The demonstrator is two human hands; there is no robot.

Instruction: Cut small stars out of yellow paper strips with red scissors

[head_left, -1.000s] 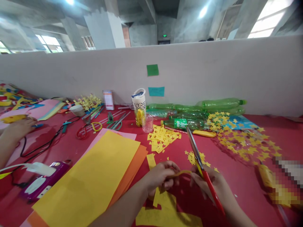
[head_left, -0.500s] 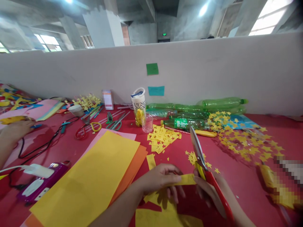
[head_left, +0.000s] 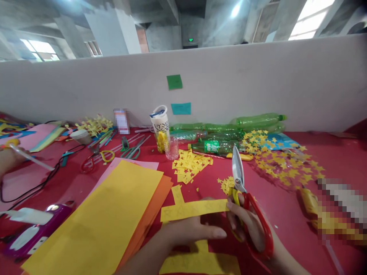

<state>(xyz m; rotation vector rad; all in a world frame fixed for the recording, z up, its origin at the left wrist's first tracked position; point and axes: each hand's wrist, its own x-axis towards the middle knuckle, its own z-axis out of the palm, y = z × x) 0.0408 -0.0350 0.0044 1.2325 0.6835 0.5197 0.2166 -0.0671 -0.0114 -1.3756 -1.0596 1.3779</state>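
My left hand [head_left: 192, 232] lies low on the red table [head_left: 286, 214], fingers stretched out under a yellow paper strip [head_left: 195, 209] that it holds level. My right hand [head_left: 246, 225] grips red-and-yellow handled scissors [head_left: 243, 194]; the blades point up and away, closed, just right of the strip's end, where my right fingertips touch it. More yellow paper [head_left: 197, 261] lies below my left hand.
A stack of yellow, orange and pink sheets [head_left: 109, 217] lies at left. Cut yellow stars [head_left: 283, 164], green bottles [head_left: 229, 133], a cup [head_left: 160, 126], other scissors [head_left: 97, 158], a purple device [head_left: 31, 233] and cables fill the table. Another person's hand [head_left: 7, 156] is far left.
The folded yellow strip has been spread out flat and long. My left hand dropped beneath it and opened. The scissors swung more upright and the view shifted slightly right.
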